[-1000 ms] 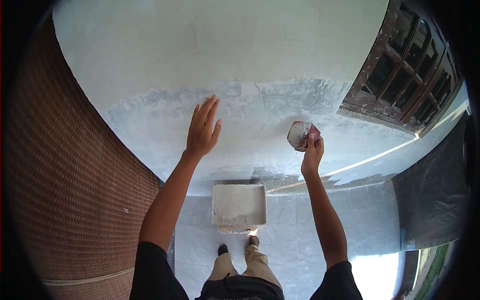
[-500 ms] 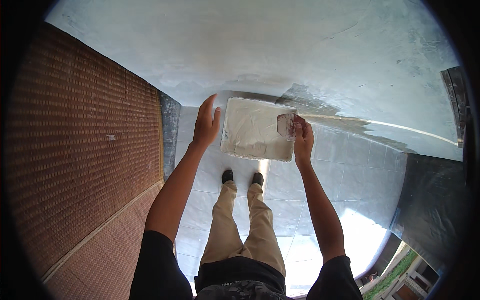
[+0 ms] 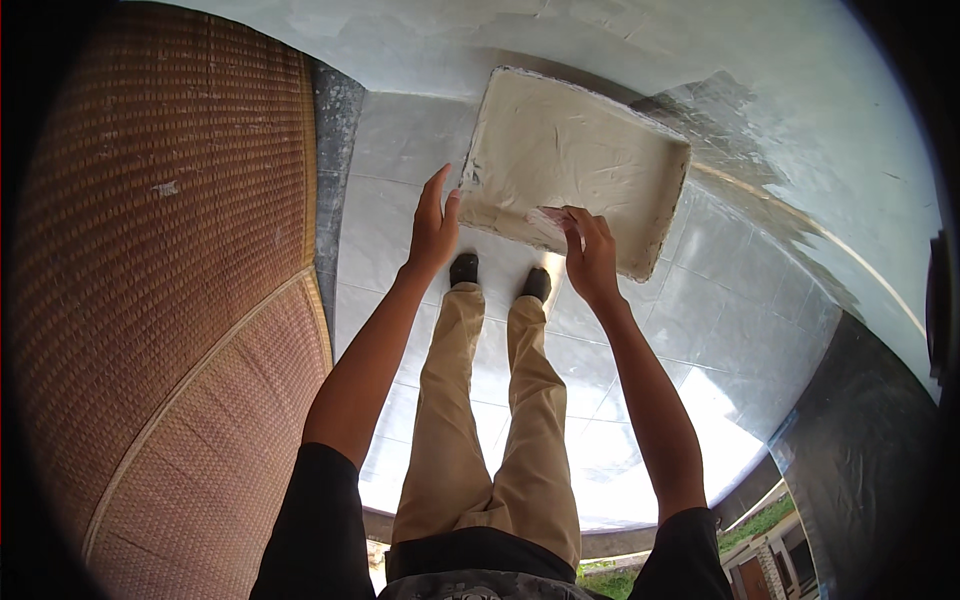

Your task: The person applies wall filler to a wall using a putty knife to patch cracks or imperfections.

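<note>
In front of my feet is a shallow rectangular tray (image 3: pixel 560 130) spread with thick, pale beige plaster-like paste. My right hand (image 3: pixel 592 258) pinches a small, flat putty scraper (image 3: pixel 545 217), smeared with paste, over the tray's near edge. The fingers partly cover the scraper, and I cannot tell whether its blade touches the paste. Beside the tray's left rim is my left hand (image 3: pixel 433 235), holding nothing, its thumb and fingers apart. Whether its fingertips touch the rim I cannot tell.
A pale, plastered wall (image 3: pixel 430 45) rises beyond the tray, with a darker patch (image 3: pixel 720 110) at right. Brown woven matting (image 3: pixel 180 250) stands along the left. Grey tiles (image 3: pixel 385 140) cover the floor; dark sheeting (image 3: pixel 860 450) hangs at the right.
My view has tipped down, so the tray sits higher and larger in it. The scraper in my right hand has gone from the tray's right rim to its near edge.
</note>
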Action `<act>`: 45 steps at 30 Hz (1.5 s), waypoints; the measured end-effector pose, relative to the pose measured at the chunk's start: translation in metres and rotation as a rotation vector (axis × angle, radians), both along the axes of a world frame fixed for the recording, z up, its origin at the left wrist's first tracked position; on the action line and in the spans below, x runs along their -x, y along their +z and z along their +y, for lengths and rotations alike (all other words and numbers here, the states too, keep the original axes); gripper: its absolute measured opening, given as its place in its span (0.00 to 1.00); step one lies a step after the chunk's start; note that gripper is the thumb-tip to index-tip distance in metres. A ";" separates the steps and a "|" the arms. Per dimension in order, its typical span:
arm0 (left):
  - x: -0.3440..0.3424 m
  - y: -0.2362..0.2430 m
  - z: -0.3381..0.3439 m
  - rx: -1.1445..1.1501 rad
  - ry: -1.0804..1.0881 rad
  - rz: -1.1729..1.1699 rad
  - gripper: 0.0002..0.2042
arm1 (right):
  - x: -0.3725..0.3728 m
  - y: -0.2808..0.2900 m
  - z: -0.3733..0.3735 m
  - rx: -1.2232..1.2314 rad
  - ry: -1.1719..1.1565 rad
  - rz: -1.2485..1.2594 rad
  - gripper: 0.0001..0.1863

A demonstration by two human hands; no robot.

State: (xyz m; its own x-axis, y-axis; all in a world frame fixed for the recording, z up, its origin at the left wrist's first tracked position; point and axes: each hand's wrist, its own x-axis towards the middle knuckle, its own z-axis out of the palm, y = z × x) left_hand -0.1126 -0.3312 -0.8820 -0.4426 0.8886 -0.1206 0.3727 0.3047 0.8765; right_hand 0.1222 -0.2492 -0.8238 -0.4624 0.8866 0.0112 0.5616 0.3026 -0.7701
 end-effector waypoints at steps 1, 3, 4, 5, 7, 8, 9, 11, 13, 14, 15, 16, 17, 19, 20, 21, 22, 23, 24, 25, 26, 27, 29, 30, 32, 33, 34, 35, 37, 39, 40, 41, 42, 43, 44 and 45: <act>-0.002 -0.005 -0.001 -0.003 0.001 -0.044 0.22 | 0.005 -0.003 0.002 -0.055 0.078 0.000 0.12; -0.004 -0.015 -0.001 -0.007 0.007 -0.077 0.22 | 0.017 -0.009 0.003 -0.037 0.110 0.018 0.12; -0.005 -0.019 -0.001 -0.023 0.007 -0.106 0.22 | 0.022 -0.012 0.004 -0.033 0.137 0.040 0.12; -0.006 -0.022 0.000 -0.016 0.011 -0.108 0.22 | 0.027 -0.014 0.005 -0.017 0.165 -0.001 0.12; -0.009 -0.027 0.001 -0.001 0.020 -0.165 0.23 | 0.036 -0.019 0.007 -0.012 0.190 0.025 0.11; -0.010 -0.028 0.001 0.003 0.023 -0.165 0.23 | 0.040 -0.021 0.007 -0.014 0.211 0.054 0.10; -0.013 -0.028 0.002 0.004 0.034 -0.188 0.23 | 0.043 -0.024 0.006 -0.011 0.212 0.052 0.10; -0.016 -0.028 0.004 0.005 0.047 -0.211 0.23 | 0.047 -0.029 0.005 -0.026 0.232 0.033 0.08; -0.016 -0.026 0.004 0.012 0.047 -0.219 0.23 | 0.050 -0.030 0.005 -0.021 0.253 0.032 0.08; -0.016 -0.025 0.004 0.014 0.048 -0.218 0.23 | 0.051 -0.031 0.006 -0.019 0.273 0.030 0.08; -0.015 -0.025 0.003 0.009 0.046 -0.215 0.23 | 0.051 -0.031 0.008 -0.018 0.273 0.030 0.08; -0.015 -0.024 0.003 0.004 0.043 -0.212 0.23 | 0.050 -0.030 0.010 0.005 0.301 0.030 0.08; -0.014 -0.024 0.003 0.004 0.043 -0.212 0.23 | 0.049 -0.029 0.012 0.028 0.330 0.029 0.09; -0.014 -0.024 0.002 -0.002 0.041 -0.210 0.24 | 0.049 -0.027 0.012 0.043 0.325 0.028 0.09; -0.013 -0.023 0.002 -0.003 0.041 -0.210 0.24 | 0.049 -0.026 0.012 0.058 0.319 0.026 0.09; -0.013 -0.023 0.002 -0.009 0.042 -0.230 0.24 | 0.049 -0.026 0.012 0.056 0.319 0.026 0.09; -0.013 -0.023 0.001 -0.016 0.042 -0.251 0.24 | 0.049 -0.027 0.011 0.075 0.295 0.045 0.09; -0.012 -0.023 0.001 -0.017 0.041 -0.249 0.24 | 0.050 -0.027 0.011 0.093 0.270 0.064 0.09; -0.013 -0.022 0.002 -0.028 0.046 -0.240 0.24 | 0.048 -0.026 0.012 0.091 0.270 0.063 0.09; -0.014 -0.021 0.002 -0.038 0.050 -0.231 0.23 | 0.046 -0.026 0.014 0.138 0.268 0.066 0.10; -0.015 -0.019 0.003 -0.041 0.049 -0.233 0.23 | 0.044 -0.025 0.016 0.184 0.266 0.069 0.11; -0.015 -0.018 0.002 -0.031 0.051 -0.244 0.24 | 0.044 -0.025 0.016 0.183 0.265 0.069 0.11; -0.014 -0.017 0.002 -0.023 0.050 -0.256 0.24 | 0.042 -0.024 0.017 0.235 0.245 0.062 0.12; -0.013 -0.017 0.001 -0.020 0.053 -0.264 0.24 | 0.043 -0.021 0.018 0.234 0.246 0.065 0.12; -0.011 -0.017 -0.001 -0.017 0.054 -0.269 0.25 | 0.043 -0.016 0.020 0.295 0.253 0.076 0.12; -0.011 -0.016 0.000 -0.012 0.048 -0.275 0.25 | 0.042 -0.015 0.022 0.292 0.253 0.075 0.12; -0.010 -0.016 0.000 -0.006 0.042 -0.281 0.25 | 0.040 -0.015 0.024 0.319 0.265 0.080 0.13; -0.010 -0.015 0.000 -0.009 0.042 -0.281 0.25 | 0.039 -0.015 0.026 0.346 0.277 0.085 0.14; -0.010 -0.014 0.000 -0.004 0.033 -0.270 0.25 | 0.035 -0.019 0.030 0.349 0.290 0.095 0.14; -0.008 -0.014 -0.001 -0.001 0.023 -0.253 0.25 | 0.033 -0.019 0.035 0.353 0.304 0.107 0.15; -0.007 -0.014 -0.002 0.005 0.016 -0.237 0.25 | 0.033 -0.018 0.037 0.384 0.318 0.100 0.15; -0.006 -0.014 -0.002 0.004 0.016 -0.235 0.25 | 0.032 -0.016 0.039 0.416 0.333 0.093 0.14; -0.005 -0.014 -0.002 0.007 0.013 -0.234 0.25 | 0.031 -0.015 0.042 0.414 0.333 0.095 0.14; -0.004 -0.013 -0.003 0.010 0.011 -0.233 0.25 | 0.030 -0.015 0.044 0.466 0.347 0.081 0.12; -0.003 -0.013 -0.004 0.009 0.011 -0.230 0.25 | 0.030 -0.014 0.046 0.518 0.362 0.068 0.11; -0.002 -0.012 -0.005 0.025 0.004 -0.224 0.25 | 0.030 -0.012 0.049 0.516 0.361 0.069 0.11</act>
State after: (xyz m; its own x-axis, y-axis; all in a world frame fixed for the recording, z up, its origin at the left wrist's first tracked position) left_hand -0.1107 -0.3360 -0.8944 -0.4059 0.8822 -0.2387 0.1680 0.3287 0.9294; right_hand 0.0923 -0.2002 -0.8359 -0.7469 0.5741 -0.3355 0.4372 0.0439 -0.8983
